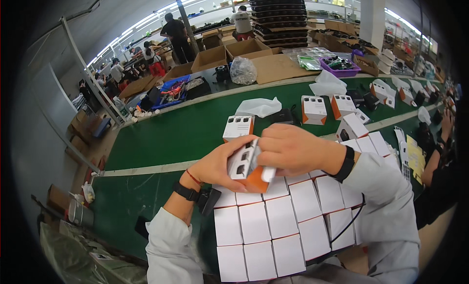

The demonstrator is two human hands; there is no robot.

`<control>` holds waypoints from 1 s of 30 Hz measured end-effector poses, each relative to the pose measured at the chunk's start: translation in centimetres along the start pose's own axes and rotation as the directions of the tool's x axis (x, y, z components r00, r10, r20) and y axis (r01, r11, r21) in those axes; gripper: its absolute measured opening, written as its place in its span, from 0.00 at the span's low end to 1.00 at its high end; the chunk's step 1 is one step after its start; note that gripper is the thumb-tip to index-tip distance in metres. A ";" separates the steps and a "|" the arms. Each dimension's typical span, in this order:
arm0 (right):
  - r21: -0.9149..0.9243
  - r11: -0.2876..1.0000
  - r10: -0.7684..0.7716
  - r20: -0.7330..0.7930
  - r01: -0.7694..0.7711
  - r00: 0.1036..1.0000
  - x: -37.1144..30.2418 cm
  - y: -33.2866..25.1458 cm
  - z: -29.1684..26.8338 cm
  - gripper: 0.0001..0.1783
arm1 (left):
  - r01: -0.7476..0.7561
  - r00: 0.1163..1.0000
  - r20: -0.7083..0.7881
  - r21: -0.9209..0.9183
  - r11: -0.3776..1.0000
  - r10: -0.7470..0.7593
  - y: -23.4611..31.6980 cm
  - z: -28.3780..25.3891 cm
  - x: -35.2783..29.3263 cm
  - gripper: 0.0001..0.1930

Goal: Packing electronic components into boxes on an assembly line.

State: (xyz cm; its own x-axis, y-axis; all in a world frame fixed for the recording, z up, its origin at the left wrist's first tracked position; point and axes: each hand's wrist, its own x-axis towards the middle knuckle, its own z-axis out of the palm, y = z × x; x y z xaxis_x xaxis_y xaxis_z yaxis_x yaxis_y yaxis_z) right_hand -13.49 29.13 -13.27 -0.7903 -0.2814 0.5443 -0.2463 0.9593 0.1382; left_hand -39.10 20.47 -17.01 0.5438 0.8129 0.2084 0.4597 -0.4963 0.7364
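Note:
In my left hand (222, 163) is a small white and orange box (243, 163), tilted, its printed side facing left and its end flap (268, 174) raised. My right hand (293, 148) reaches over the top with curled fingers at the opening; whatever they grip inside is hidden. Below both hands lie rows of closed white boxes (254, 223) with orange edges, packed side by side. Just beyond my hands stands another white and orange box (238, 127), beside a black device (282, 117) and a translucent white bag (259, 107).
More boxes (313, 109) line the green bench (156, 137) to the right. At the back are a blue tray (171, 91) of parts, a purple basket (340, 66) and open cartons (210, 59). A co-worker's arm (437, 152) is at far right.

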 end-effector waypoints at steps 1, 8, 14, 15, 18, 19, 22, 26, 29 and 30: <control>-0.027 0.999 0.029 0.014 -0.029 0.999 -0.9 0.1 -0.6 0.24 | 0.031 0.998 -0.049 -0.139 0.990 -0.038 -0.9 0.2 -1.0 0.61; 0.295 0.914 0.189 0.295 -0.278 0.937 -5.2 -0.7 -1.3 0.36 | 0.095 0.982 -0.145 -0.153 0.984 -0.117 -1.4 1.2 -3.1 0.63; 0.755 0.188 0.621 0.404 -0.629 0.671 -3.4 2.3 1.3 0.53 | -0.235 0.815 -0.576 -0.438 0.867 -0.070 3.2 -3.1 1.0 0.59; 0.848 0.070 0.581 0.394 -0.526 0.712 -2.1 3.6 2.2 0.51 | -0.223 0.801 -0.598 -0.355 0.908 -0.037 4.2 -3.8 2.0 0.59; 0.904 -0.406 0.775 0.417 -0.132 0.475 0.0 6.2 4.4 0.50 | -0.112 0.801 -0.589 0.029 0.993 0.108 6.9 -5.7 6.9 0.55; 0.904 -0.405 0.777 0.417 -0.133 0.471 0.1 6.7 4.7 0.50 | -0.072 0.813 -0.568 0.114 0.991 0.124 8.2 -6.0 8.0 0.53; 0.916 -0.399 0.780 0.366 -0.048 0.508 0.1 8.6 7.0 0.52 | 0.055 0.820 -0.567 0.207 0.977 0.074 8.4 -7.3 10.0 0.51; 0.870 -0.489 0.712 0.441 -0.066 0.546 0.0 8.6 8.4 0.53 | -0.037 0.865 -0.480 0.233 0.972 0.148 5.0 -7.7 10.0 0.49; 0.848 -0.528 0.735 0.435 0.036 0.520 -0.2 8.4 8.1 0.56 | -0.181 0.839 -0.489 0.167 0.969 0.240 4.0 -7.2 9.7 0.48; 0.871 -0.490 0.733 0.386 0.040 0.561 -0.3 8.8 8.0 0.59 | -0.207 0.804 -0.547 0.115 0.972 0.236 3.8 -7.2 9.9 0.49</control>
State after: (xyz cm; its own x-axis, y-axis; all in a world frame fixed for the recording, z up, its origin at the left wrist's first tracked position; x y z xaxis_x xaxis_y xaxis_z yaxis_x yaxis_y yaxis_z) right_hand -19.89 37.44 -18.87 -0.8401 0.5353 0.0873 -0.4000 -0.5027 -0.7663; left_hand -36.97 28.81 -7.51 0.1617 0.7026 0.6930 0.4143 -0.6856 0.5985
